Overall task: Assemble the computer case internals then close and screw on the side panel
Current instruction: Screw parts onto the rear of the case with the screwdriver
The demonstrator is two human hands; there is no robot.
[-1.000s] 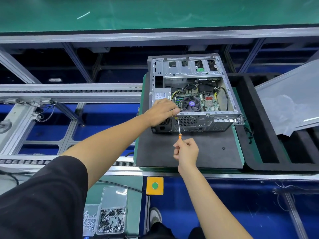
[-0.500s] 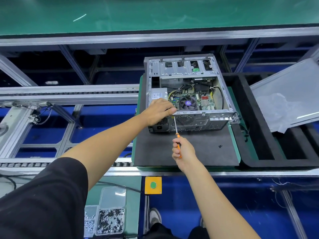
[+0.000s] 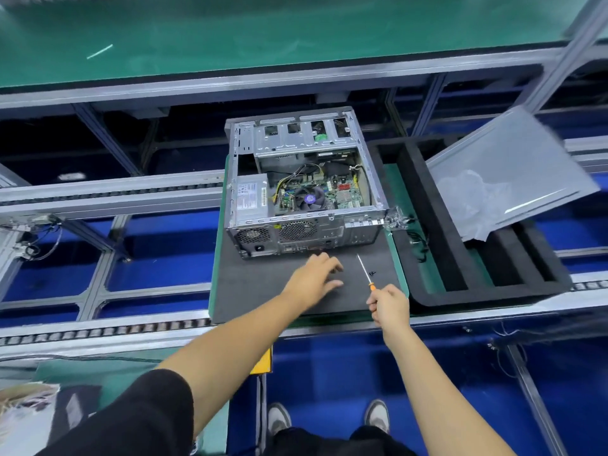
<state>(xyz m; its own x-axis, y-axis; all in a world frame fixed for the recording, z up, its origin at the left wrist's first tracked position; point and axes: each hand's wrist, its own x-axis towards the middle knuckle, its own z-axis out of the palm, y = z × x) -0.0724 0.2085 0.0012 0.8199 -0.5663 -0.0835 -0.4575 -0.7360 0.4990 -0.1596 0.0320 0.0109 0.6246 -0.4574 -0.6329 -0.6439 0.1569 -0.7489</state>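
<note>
An open computer case point(image 3: 307, 225) lies on its side on a dark foam pad point(image 3: 250, 284), with its motherboard, fan and power supply exposed. My left hand point(image 3: 312, 278) hovers over the pad just in front of the case, fingers relaxed and holding nothing. My right hand point(image 3: 390, 306) grips the orange handle of a thin screwdriver point(image 3: 364, 268), whose shaft points up toward the case's rear. A small black screw point(image 3: 372, 273) lies on the pad beside the shaft. The grey side panel point(image 3: 506, 172) rests tilted at the right.
A black foam tray point(image 3: 444, 258) with long slots sits right of the pad, under the side panel. Conveyor rails point(image 3: 108, 195) run left and right. A green bench point(image 3: 263, 31) spans the back. My shoes point(image 3: 279, 419) show below.
My left hand has left the case's top rear edge and dropped to the pad. My right hand pulled the screwdriver away from the case and moved right. The view has shifted.
</note>
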